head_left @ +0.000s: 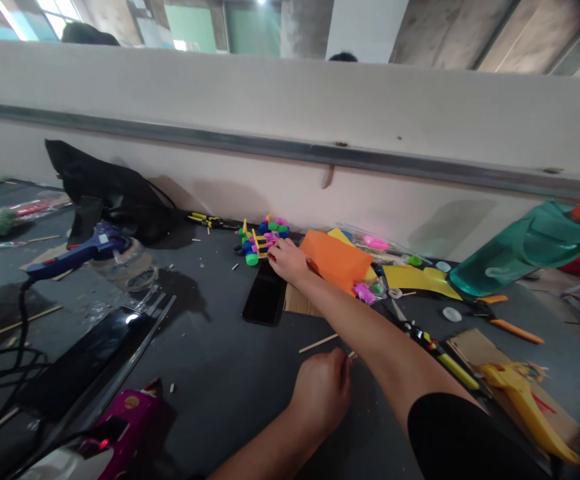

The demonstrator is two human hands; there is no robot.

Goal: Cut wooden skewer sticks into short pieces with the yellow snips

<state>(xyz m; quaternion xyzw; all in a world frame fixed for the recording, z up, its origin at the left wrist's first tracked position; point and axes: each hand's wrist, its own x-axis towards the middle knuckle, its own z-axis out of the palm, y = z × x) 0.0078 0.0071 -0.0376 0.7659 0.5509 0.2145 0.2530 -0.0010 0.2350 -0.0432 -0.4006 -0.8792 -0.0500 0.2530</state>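
Observation:
My right hand (289,261) reaches across to the far side of the table, its fingers curled down at a cluster of colourful plastic toy pieces (253,248). What its fingertips hold, if anything, is hidden. Below it lies a black phone (264,298), beside a piece of cardboard (301,303). Nearer to me, my left hand (323,387) is closed, with the short end of a thin wooden stick (353,355) showing at its fingers. Another wooden stick (319,343) lies on the table just beyond that hand.
Orange paper (337,261), yellow paper (420,281) and a green bottle (525,250) stand or lie rightward, with a yellow glue gun (525,400). Leftward are a blue glue gun (77,252), a larger dark phone (87,360), cables and a magenta device (130,427). A low wall (270,87) backs the table.

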